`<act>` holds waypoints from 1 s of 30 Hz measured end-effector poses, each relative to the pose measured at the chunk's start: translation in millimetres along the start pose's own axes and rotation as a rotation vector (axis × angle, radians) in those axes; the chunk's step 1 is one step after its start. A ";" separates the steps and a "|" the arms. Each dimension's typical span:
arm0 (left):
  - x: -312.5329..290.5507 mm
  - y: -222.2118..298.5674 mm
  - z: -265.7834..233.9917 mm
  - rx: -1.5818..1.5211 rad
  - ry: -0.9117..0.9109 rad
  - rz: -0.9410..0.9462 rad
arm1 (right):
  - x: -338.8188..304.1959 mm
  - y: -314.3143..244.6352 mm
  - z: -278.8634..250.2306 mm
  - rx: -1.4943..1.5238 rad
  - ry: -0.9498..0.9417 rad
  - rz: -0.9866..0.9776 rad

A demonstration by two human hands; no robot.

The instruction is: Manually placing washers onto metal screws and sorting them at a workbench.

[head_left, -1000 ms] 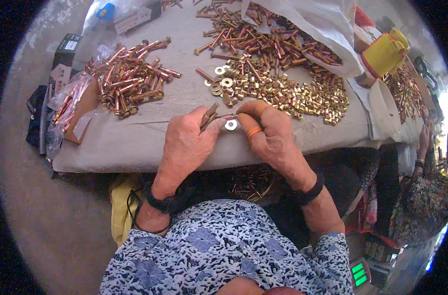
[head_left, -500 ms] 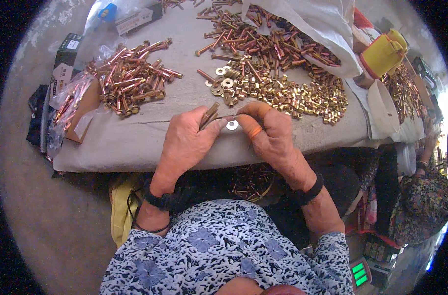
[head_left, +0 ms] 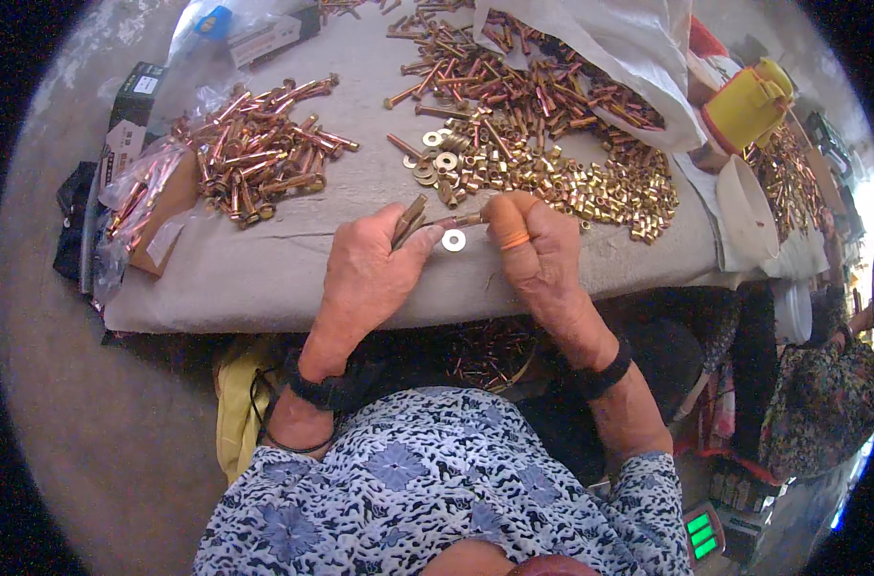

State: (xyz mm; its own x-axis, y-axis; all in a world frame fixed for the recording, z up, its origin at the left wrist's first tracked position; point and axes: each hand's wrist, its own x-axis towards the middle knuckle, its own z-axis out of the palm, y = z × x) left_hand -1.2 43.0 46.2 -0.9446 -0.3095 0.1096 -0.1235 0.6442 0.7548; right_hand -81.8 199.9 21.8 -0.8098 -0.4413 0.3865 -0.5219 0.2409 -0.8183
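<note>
My left hand [head_left: 374,264] is closed around several golden bolts [head_left: 410,221], their ends standing up past the thumb. One bolt [head_left: 446,223] lies crosswise from the left thumb and fingertips toward my right hand [head_left: 540,250]. Closed fingers of the right hand grip the far end of this bolt; whether a nut sits there is hidden. Orange covers wrap the right thumb [head_left: 514,240] and a finger. Just below the crosswise bolt, a flat silvery washer [head_left: 453,240] lies on the cloth-covered table [head_left: 360,312].
A pile of coppery bolts [head_left: 254,158] lies at left beside an open carton [head_left: 163,211]. Beyond my hands spread brass nuts [head_left: 590,187], washers [head_left: 424,173] and more bolts [head_left: 542,86] by a white sack [head_left: 600,38]. At right are a white tub [head_left: 747,206] and a yellow container [head_left: 749,106].
My right hand has drawn a little to the right and its fingers have curled in, exposing more of the crosswise bolt. My left hand has stayed nearly in place.
</note>
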 end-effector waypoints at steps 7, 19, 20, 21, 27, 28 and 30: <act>1.2 -2.0 1.1 0.031 -0.011 0.020 | -0.2 -1.5 2.9 -0.028 -0.058 -0.108; 1.3 -9.7 -2.6 -0.037 -0.072 0.011 | 1.1 -5.9 2.6 -0.061 -0.128 -0.079; 1.1 -9.8 -2.3 -0.038 -0.071 0.013 | 1.5 -6.0 2.1 -0.105 -0.137 -0.075; 0.8 -9.9 -1.8 -0.032 -0.067 0.022 | 1.1 -7.5 1.8 -0.065 -0.122 -0.080; 0.3 -6.7 1.1 -0.070 0.001 0.061 | 0.7 -3.7 14.0 0.162 0.077 -0.145; 0.2 -6.8 0.4 -0.034 -0.017 0.055 | -1.0 -2.6 12.9 0.160 0.061 -0.132; -0.5 -5.9 -0.1 0.009 -0.035 0.050 | -1.7 -2.9 8.6 0.065 -0.003 -0.092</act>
State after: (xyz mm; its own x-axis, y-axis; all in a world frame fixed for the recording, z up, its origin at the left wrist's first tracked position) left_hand 0.0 39.2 41.8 -0.9597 -0.2521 0.1243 -0.0784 0.6649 0.7428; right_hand -76.7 192.6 19.9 -0.7584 -0.4613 0.4605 -0.5756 0.1426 -0.8052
